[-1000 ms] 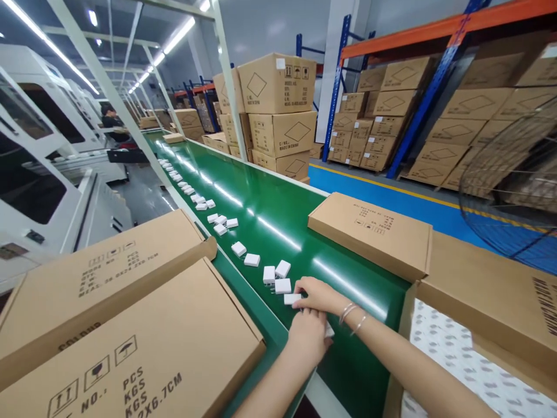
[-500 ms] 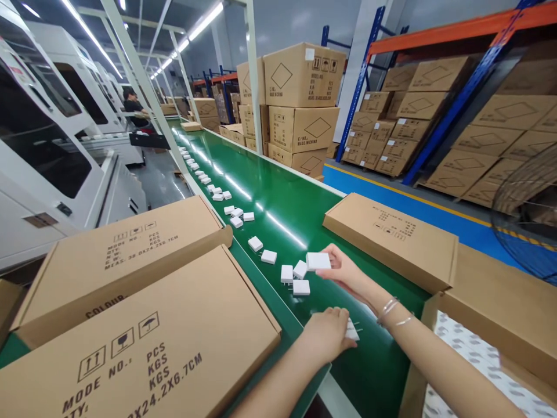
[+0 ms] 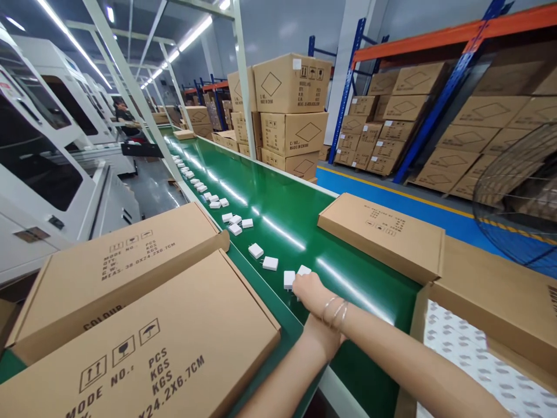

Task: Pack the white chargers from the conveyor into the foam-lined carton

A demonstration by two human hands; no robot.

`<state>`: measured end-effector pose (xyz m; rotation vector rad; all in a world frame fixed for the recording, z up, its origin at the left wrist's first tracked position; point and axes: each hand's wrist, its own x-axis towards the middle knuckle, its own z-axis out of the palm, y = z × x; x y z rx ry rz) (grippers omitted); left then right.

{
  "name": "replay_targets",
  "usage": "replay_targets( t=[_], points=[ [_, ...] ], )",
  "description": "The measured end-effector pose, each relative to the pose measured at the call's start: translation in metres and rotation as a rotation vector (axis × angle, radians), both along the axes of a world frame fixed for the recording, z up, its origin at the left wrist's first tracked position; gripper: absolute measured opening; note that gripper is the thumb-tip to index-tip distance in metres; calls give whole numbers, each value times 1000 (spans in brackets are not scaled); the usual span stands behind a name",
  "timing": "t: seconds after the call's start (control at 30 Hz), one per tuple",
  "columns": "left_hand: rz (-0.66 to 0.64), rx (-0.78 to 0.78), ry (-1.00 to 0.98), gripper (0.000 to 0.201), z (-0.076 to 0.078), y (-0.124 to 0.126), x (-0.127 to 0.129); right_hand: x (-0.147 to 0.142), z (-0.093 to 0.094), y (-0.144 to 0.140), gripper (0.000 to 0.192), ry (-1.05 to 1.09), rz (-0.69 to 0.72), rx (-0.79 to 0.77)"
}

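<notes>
White plug chargers with metal prongs lie in a loose line along the green conveyor belt (image 3: pixel 278 197). My right hand (image 3: pixel 310 293) is down at the near end of that line, its fingers curled over a charger (image 3: pixel 295 298) of which only a sliver shows. Touching or close beside those fingers are a second charger (image 3: pixel 289 280) and a third charger (image 3: pixel 303 270). My left hand (image 3: pixel 321 339) is closed just below, under my right wrist. Its fingers, and the charger seen in it a moment ago, are hidden behind my right forearm.
Two large flat cartons (image 3: pixel 183 337) lie at the left. To the right are a closed carton (image 3: pixel 383 235) and an open carton (image 3: pixel 420 325) with white patterned packing inside. Stacked boxes (image 3: pixel 293 133), a wire fan (image 3: pixel 517 191) and racks stand beyond. A person (image 3: pixel 124 110) is far back left.
My right hand has moved down and left from holding a charger above the belt to the chargers lying there. That charger is out of sight. My left hand is now partly covered.
</notes>
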<state>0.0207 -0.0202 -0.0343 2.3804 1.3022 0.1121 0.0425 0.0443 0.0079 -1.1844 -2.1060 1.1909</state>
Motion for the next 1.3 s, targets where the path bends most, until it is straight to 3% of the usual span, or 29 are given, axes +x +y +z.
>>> replay_targets(
  t=[0.1, 0.23, 0.37, 0.47, 0.53, 0.7, 0.8, 0.9, 1.03, 1.17, 1.3],
  points=[
    [-19, -40, 12, 45, -3, 4, 3, -3, -7, 0, 25, -198, -19, 117],
    [-45, 7, 30, 48, 7, 8, 2, 43, 13, 15, 21, -395, 26, 224],
    [121, 78, -44, 35, 18, 8, -6, 118, 28, 33, 32, -545, -30, 283],
    [300, 27, -130, 24, 20, 12, -10, 158, 22, 32, 31, -600, -35, 271],
    [349, -11, -199, 23, 18, 16, -11, 169, 11, 23, 30, -588, 24, 248],
    [274, -56, -196, 24, 11, 19, -8, 160, -10, -6, 38, -531, 187, 243],
    [242, -75, -206, 45, 9, 16, -9, 153, -8, -16, 56, -555, 211, 296],
    [235, -126, -263, 67, 8, 16, -11, 145, -1, -21, 59, -626, 255, 469],
    [388, -184, -273, 50, 14, 19, -13, 130, 0, -23, 51, -765, 421, 722],
    [590, 12, -27, 32, 28, 17, -15, 123, -12, -21, 47, -773, 450, 747],
    [635, 244, 310, 24, 29, 15, -18, 123, -25, -17, 47, -742, 503, 762]
  ],
)
